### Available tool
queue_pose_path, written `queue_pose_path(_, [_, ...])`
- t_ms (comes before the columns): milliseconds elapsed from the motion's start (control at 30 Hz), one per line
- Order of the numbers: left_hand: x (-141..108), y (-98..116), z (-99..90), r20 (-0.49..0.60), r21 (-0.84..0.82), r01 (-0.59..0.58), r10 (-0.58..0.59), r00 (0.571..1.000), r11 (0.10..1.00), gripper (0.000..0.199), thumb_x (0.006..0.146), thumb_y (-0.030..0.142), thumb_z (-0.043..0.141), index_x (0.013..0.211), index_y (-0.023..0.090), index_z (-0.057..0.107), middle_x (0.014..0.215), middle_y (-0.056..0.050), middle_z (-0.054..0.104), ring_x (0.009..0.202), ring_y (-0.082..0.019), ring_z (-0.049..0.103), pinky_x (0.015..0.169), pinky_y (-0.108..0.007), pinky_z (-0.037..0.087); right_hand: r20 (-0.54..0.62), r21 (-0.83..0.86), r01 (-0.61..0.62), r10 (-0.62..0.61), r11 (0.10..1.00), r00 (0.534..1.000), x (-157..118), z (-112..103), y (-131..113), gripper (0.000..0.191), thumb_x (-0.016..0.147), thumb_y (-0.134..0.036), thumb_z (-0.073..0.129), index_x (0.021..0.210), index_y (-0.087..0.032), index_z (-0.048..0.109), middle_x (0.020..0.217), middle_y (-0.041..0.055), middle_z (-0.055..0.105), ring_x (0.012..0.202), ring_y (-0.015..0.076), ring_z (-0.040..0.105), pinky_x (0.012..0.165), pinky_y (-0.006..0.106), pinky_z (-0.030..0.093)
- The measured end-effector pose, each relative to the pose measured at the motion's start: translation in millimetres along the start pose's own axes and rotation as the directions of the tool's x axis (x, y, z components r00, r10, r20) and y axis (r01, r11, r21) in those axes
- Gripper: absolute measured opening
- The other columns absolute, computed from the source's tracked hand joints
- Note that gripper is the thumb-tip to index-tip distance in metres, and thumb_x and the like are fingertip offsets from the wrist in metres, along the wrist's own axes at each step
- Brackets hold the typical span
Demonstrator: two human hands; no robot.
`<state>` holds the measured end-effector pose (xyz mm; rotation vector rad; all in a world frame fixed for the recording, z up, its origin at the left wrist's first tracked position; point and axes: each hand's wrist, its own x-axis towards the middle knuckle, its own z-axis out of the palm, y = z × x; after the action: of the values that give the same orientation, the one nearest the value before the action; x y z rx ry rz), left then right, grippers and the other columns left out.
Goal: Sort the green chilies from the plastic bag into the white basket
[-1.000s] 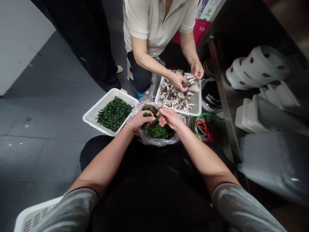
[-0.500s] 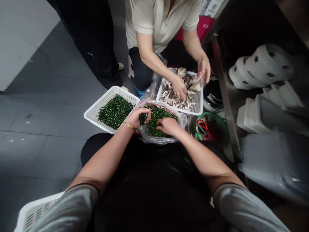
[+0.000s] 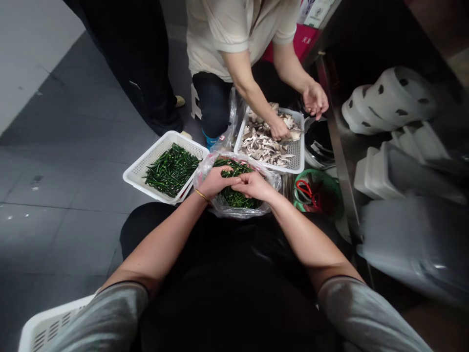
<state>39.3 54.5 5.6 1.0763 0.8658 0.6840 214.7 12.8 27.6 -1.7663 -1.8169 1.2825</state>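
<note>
My left hand is closed over the clear plastic bag, its thumb and fingertips meeting those of my right hand. Some green chillies are gathered in the left hand, mostly hidden by its fingers. The right hand's fingers are pinched together against the left fingertips; whatever lies between them is too small to make out. Beneath both hands, thin green chillies fill the open bag. To the left, a white perforated basket holds a heap of darker, stemless-looking green chillies.
Opposite me, a co-worker's hands handle oyster mushrooms over another white basket. Red-handled scissors lie in a green basket. Grey tubs and white containers line the right. Another person's dark-trousered leg stands at left.
My right hand has risen from the chillies in the bag to meet my left, which has shifted slightly right and down. The co-worker's hands have moved over the mushrooms.
</note>
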Motion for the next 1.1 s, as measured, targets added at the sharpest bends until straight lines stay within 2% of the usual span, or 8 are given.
queue_pose_path(100, [2, 1, -3.2, -0.029, -0.191, 0.08, -0.087, 0.996, 0.978, 0.031, 0.055, 0.03, 0.08, 0.075, 0.014, 0.062, 0.067, 0.0, 0.062, 0.059, -0.012, 0.055, 0.057, -0.025, 0.045, 0.102, -0.323, -0.087, 0.126, 0.943, 0.987, -1, -7, 8, 0.03, 0.078, -0.046, 0.063, 0.079, -0.017, 0.069, 0.069, 0.0042, 0.067, 0.059, 0.0144, 0.061, 0.057, 0.025, 0.044])
queue_pose_path(233, [5, 3, -11.3, 0.024, -0.207, 0.155, -0.154, 0.988, 0.966, 0.025, 0.06, 0.03, 0.075, 0.069, 0.013, 0.06, 0.06, -0.001, 0.06, 0.045, -0.008, 0.047, 0.041, -0.021, 0.033, 0.056, -0.799, -0.22, 0.433, 0.56, 0.9, 1, -14, 25, 0.032, 0.07, -0.03, 0.073, 0.096, -0.012, 0.071, 0.102, 0.0175, 0.069, 0.093, 0.0262, 0.065, 0.075, 0.031, 0.047])
queue_pose_path(300, [5, 1, -12.1, 0.032, -0.162, 0.186, -0.184, 0.982, 0.969, 0.024, 0.059, 0.029, 0.075, 0.066, 0.012, 0.06, 0.06, -0.002, 0.061, 0.046, -0.008, 0.048, 0.04, -0.02, 0.032, 0.084, -0.836, -0.194, 0.469, 0.514, 0.879, 1, -17, 26, 0.035, 0.073, -0.03, 0.07, 0.102, -0.011, 0.07, 0.108, 0.0189, 0.067, 0.097, 0.0273, 0.064, 0.075, 0.031, 0.046])
queue_pose_path(500, [1, -9, -0.9, -0.04, -0.088, 0.213, -0.217, 0.975, 0.973, 0.031, 0.053, 0.03, 0.081, 0.07, 0.013, 0.061, 0.057, 0.002, 0.059, 0.049, -0.009, 0.051, 0.045, -0.021, 0.037, 0.119, -0.559, -0.031, 0.116, 0.829, 0.986, -10, -25, -1, 0.026, 0.084, -0.038, 0.056, 0.078, -0.017, 0.069, 0.071, 0.0024, 0.067, 0.065, 0.0131, 0.057, 0.059, 0.023, 0.037])
queue_pose_path(700, [-4, -9, 6.2, -0.042, -0.209, 0.124, -0.135, 0.99, 0.97, 0.036, 0.053, 0.028, 0.082, 0.08, 0.013, 0.063, 0.069, 0.001, 0.064, 0.058, -0.01, 0.055, 0.055, -0.023, 0.045, -0.087, -0.451, 0.14, -0.199, 0.882, 0.976, -10, 12, -17, 0.021, 0.085, -0.03, 0.054, 0.072, -0.015, 0.062, 0.072, 0.0032, 0.062, 0.064, 0.0122, 0.052, 0.061, 0.023, 0.033])
queue_pose_path(933, [2, -3, 0.3, -0.21, -0.286, 0.053, -0.117, 0.971, 0.957, 0.025, 0.059, 0.027, 0.075, 0.072, 0.015, 0.058, 0.059, 0.002, 0.056, 0.047, -0.007, 0.046, 0.041, -0.02, 0.033, 0.049, -0.052, 0.207, -0.205, 0.977, 0.978, -14, 9, -11, 0.038, 0.092, -0.04, 0.043, 0.069, -0.016, 0.062, 0.056, -0.0024, 0.053, 0.053, 0.01, 0.048, 0.058, 0.022, 0.036])
queue_pose_path(1033, [-1, 1, -2.0, -0.055, -0.298, 0.139, -0.162, 0.985, 0.945, 0.024, 0.059, 0.03, 0.074, 0.066, 0.014, 0.057, 0.056, 0.001, 0.055, 0.045, -0.008, 0.046, 0.037, -0.02, 0.03, -0.025, 0.036, 0.391, -0.39, 0.92, 0.92, -21, 10, -19, 0.039, 0.092, -0.039, 0.043, 0.063, -0.016, 0.057, 0.062, -0.0001, 0.054, 0.06, 0.0108, 0.051, 0.063, 0.024, 0.038])
queue_pose_path(1100, [-7, 4, -2.1, 0.1, -0.249, 0.234, -0.215, 0.971, 0.94, 0.025, 0.057, 0.031, 0.074, 0.063, 0.014, 0.056, 0.053, 0.0, 0.055, 0.042, -0.008, 0.045, 0.036, -0.02, 0.028, 0.027, 0.156, 0.436, -0.445, 0.886, 0.895, -25, 16, -24, 0.041, 0.09, -0.041, 0.046, 0.058, -0.017, 0.053, 0.057, -0.0006, 0.052, 0.057, 0.0104, 0.049, 0.06, 0.023, 0.038])
